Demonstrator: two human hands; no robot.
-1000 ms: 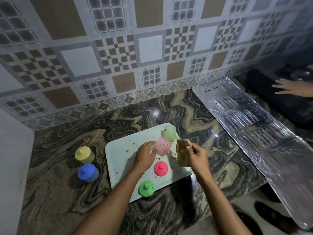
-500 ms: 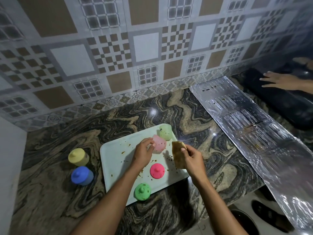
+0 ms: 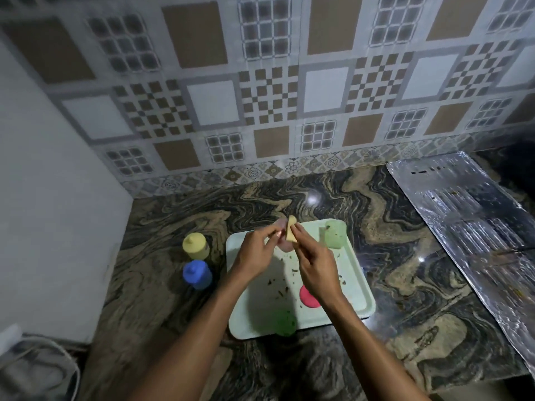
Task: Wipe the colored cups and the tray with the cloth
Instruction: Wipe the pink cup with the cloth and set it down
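Cloth (image 3: 291, 233), earlier beside pink cup (image 3: 285, 246), now touches it.

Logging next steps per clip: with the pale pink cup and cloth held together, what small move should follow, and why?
Probably rub the cloth round the pale pink cup: the left hand grips the cup, the right hand pinches the cloth right beside it, over the crumb-strewn tray.

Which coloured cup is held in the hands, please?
The pale pink cup, in the left hand; the right hand holds the cloth, others stand unheld.
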